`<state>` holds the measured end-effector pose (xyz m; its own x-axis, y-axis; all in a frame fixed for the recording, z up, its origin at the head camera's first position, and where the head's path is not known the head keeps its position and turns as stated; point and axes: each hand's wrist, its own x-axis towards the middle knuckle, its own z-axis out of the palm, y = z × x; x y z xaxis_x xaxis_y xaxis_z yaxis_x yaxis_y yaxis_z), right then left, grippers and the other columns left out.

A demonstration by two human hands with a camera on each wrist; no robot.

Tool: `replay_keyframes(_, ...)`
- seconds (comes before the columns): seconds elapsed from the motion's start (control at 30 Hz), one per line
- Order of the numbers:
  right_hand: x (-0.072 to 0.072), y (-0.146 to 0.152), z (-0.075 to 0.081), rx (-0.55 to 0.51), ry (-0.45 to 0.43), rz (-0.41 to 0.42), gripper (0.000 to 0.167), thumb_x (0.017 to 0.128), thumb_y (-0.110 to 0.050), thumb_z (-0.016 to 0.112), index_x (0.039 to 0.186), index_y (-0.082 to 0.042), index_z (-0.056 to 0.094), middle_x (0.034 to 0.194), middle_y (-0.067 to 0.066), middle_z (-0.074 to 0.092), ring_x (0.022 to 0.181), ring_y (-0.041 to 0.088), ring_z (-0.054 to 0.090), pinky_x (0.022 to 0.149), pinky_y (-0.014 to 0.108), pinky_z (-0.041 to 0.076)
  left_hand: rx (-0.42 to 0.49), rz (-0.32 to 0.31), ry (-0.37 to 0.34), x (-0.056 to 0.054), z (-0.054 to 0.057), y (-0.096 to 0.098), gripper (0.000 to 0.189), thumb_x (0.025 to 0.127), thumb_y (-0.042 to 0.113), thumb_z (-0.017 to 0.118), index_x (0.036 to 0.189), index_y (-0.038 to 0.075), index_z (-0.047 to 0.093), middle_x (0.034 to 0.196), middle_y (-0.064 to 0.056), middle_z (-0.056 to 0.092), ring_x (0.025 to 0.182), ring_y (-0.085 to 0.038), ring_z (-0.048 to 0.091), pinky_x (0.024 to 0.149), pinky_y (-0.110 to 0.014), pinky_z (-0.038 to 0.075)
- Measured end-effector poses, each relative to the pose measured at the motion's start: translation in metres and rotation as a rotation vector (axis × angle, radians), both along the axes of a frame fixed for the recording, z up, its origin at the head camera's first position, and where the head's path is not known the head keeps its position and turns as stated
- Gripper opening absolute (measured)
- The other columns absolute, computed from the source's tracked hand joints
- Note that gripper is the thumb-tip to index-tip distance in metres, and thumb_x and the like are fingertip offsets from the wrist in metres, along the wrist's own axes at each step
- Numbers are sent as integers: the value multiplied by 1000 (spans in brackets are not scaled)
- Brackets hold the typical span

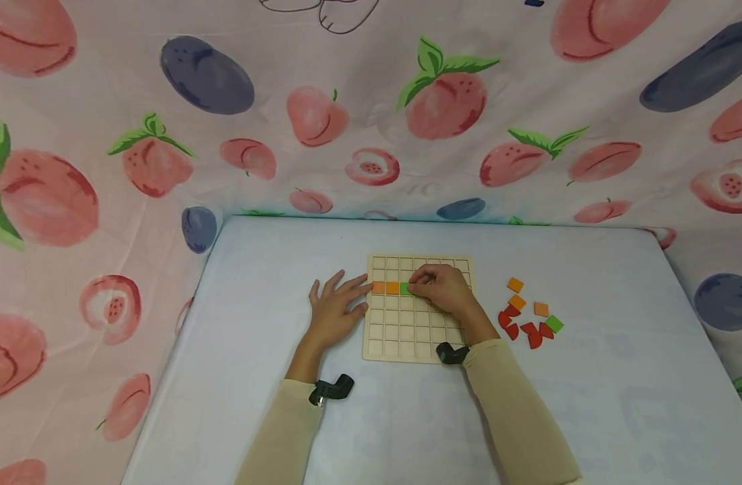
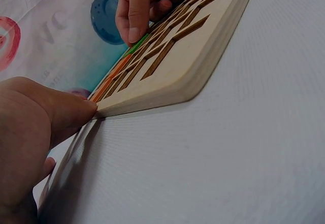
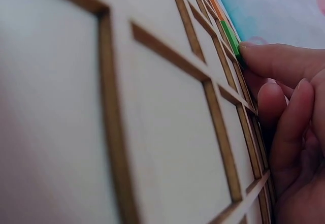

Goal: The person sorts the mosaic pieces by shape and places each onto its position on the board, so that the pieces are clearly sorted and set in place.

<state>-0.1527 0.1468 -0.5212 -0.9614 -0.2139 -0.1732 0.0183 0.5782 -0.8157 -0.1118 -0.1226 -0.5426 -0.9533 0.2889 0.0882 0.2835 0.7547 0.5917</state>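
A pale wooden grid board point(image 1: 401, 350) lies on the table. Two orange square tiles point(image 1: 385, 288) sit side by side in one of its upper rows, starting at the left edge. Just right of them is a green square tile point(image 1: 404, 288), whose right edge my right hand point(image 1: 445, 289) pinches between thumb and forefinger. In the right wrist view part of the green tile point(image 3: 229, 35) shows beyond the thumb tip. My left hand point(image 1: 336, 310) has its fingers spread, with fingertip and thumb at the board's left edge; the left wrist view shows the thumb point(image 2: 76, 113) against that side.
Right of the board lie loose orange squares point(image 1: 515, 284), another green square point(image 1: 554, 324) and several red rounded wedge pieces point(image 1: 534, 337). A white cloth covers the table point(image 1: 619, 377). Behind it hangs a fruit-patterned curtain point(image 1: 371, 67). Each wrist wears a black device point(image 1: 331, 389).
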Motion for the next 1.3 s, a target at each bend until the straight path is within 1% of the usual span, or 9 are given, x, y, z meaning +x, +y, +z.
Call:
replay_keyframes(0.2,-1,2,-1,6,-9,15,17,89,-28,79,102,-18,76,85,0,70,63,18,59,64,33,51,-7,-1,-3,0,1,0,42,97,29,64,139,28,65,154,10,53,156,-29,25,120,-68,-3)
replay_keyframes(0.37,-2,5,-2,-24,-16,43,24,84,-25,84,105,-18,75,79,0,65,64,19,53,67,35,47,-3,-2,3,1,2,0,42,97,29,65,139,27,65,154,9,53,155,-30,26,120,-69,-2)
replay_keyframes(0.53,-2,6,-2,-42,-8,63,29,80,-23,87,105,-17,75,77,0,65,64,19,53,68,36,47,-9,-3,-6,1,2,0,42,97,29,64,139,27,65,155,10,52,156,-29,25,120,-68,-2)
replay_keyframes(0.77,-3,6,-2,-33,-7,64,29,79,-21,87,105,-17,75,78,0,65,63,18,53,65,34,47,-22,-1,-34,0,2,0,42,98,30,63,141,29,63,156,12,50,157,-27,22,121,-66,-4)
replay_keyframes(0.93,-3,6,-2,-32,1,62,27,80,-21,86,104,-17,75,79,-1,65,63,17,53,65,33,47,-21,-2,-34,0,2,0,42,98,30,63,140,29,63,156,12,50,157,-27,22,121,-67,-4)
replay_keyframes(1.13,-2,7,-3,-37,7,62,25,80,-21,86,102,-17,75,78,0,65,61,17,52,62,33,46,-25,0,-37,0,2,0,42,98,30,63,141,30,63,156,12,50,157,-27,22,121,-66,-4)
replay_keyframes(1.3,-2,7,-3,-32,8,65,25,80,-20,86,102,-17,75,78,0,64,62,18,51,62,34,46,-24,-2,-38,-1,2,0,43,99,30,63,141,29,63,156,12,50,157,-27,22,121,-66,-4)
